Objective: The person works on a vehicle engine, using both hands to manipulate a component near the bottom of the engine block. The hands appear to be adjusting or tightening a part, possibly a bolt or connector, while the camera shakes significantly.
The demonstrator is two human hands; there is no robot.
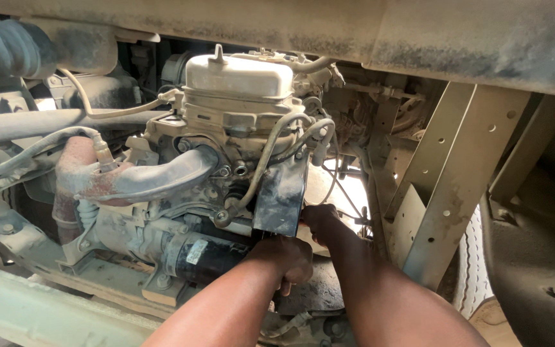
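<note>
Both forearms reach up under the dusty engine (226, 148) — left hand (287, 257) curled shut beside the black bracket (281, 196), right hand (319, 218) behind it, grip hidden.

The black metal bracket (282, 196) hangs upright on the dusty engine, below the pale cap-shaped housing. It is a flat, dark plate, scuffed and dust-streaked, with its lower edge roughly level. The black cylindrical motor (203, 256) lies on its side just left of and below the bracket, its body dark and its left end coated in tan dust.
</note>
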